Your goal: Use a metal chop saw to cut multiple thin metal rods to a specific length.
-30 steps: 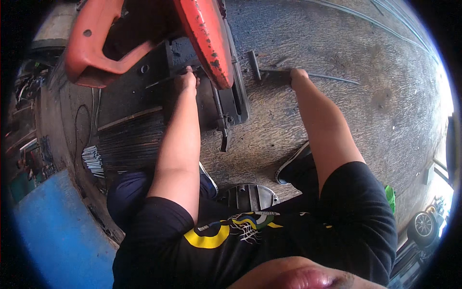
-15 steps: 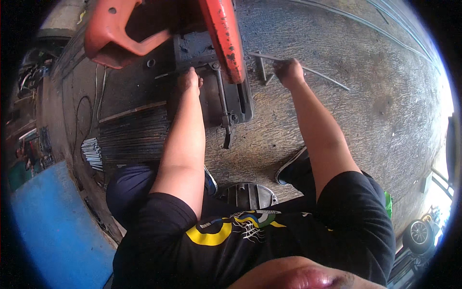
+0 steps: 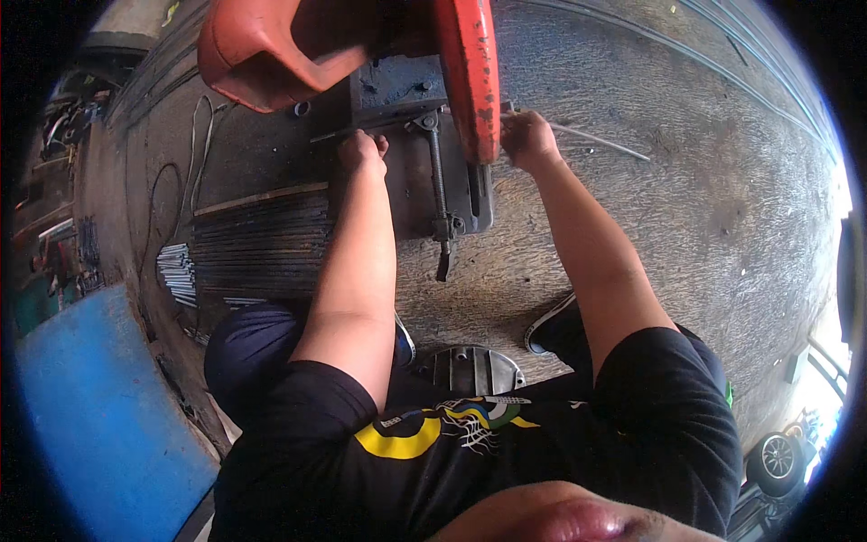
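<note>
An orange-red chop saw (image 3: 468, 68) with a looped handle stands in front of me over its dark metal base (image 3: 402, 77). A threaded clamp screw (image 3: 438, 172) runs toward me along the base. My left hand (image 3: 364, 152) is closed beside the clamp; a thin dark rod end shows left of it, but what the fingers grip is hidden. At the right side of the saw, my right hand (image 3: 531, 140) is closed around a thin metal rod (image 3: 601, 142), its free end pointing right. The rod's other end passes out of sight toward the saw.
Many dark bars (image 3: 262, 230) lie on the floor at left, beside a bundle of pale rods (image 3: 177, 275). A ribbed metal piece (image 3: 474, 369) lies between my feet. A blue panel (image 3: 104, 388) is at lower left. Long rods (image 3: 668, 50) lie at far right.
My right hand has moved left with the rod, close to the saw. The view has shifted, so the saw appears farther right and higher. My left hand stays by the clamp.
</note>
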Available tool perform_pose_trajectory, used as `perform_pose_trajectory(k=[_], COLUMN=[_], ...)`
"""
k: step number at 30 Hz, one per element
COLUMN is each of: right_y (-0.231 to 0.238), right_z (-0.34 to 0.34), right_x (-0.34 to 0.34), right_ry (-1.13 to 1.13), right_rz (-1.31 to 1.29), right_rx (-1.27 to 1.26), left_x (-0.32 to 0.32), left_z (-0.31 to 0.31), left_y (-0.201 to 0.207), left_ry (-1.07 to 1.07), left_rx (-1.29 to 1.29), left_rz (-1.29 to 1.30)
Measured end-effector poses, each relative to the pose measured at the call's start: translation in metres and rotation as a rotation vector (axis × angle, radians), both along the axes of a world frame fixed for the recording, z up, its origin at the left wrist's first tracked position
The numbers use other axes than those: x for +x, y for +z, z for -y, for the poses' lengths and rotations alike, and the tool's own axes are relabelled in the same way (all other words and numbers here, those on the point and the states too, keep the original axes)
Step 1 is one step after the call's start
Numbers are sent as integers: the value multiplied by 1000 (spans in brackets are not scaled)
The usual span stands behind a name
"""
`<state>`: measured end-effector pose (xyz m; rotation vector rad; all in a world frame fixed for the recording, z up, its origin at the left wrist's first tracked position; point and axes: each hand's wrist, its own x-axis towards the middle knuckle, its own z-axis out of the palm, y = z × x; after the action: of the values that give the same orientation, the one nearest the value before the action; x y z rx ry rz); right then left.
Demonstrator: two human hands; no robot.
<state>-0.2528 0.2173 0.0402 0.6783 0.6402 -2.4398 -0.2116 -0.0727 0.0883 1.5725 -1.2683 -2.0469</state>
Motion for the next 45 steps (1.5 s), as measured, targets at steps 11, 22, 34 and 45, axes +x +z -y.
perform_pose_trajectory(k=[11,22,34,45], right_y=[20,-7,23,14], right_z=[-4,-1,19,28], right_x=[-18,-16,-8,-10], right_ry=[19,101,145,110], right_rz=[-129,-139,-302,-155], right_rx=[15,-36,237,-32], left_x=[28,14,15,6], left_z=[-50,-41,-58,2], left_y=[-23,-34,-4,-45], left_ry=[-413,-568,-651,-20], left_rx=[-628,-809,-976,-401], left_rz=[-472,-23,45,-78])
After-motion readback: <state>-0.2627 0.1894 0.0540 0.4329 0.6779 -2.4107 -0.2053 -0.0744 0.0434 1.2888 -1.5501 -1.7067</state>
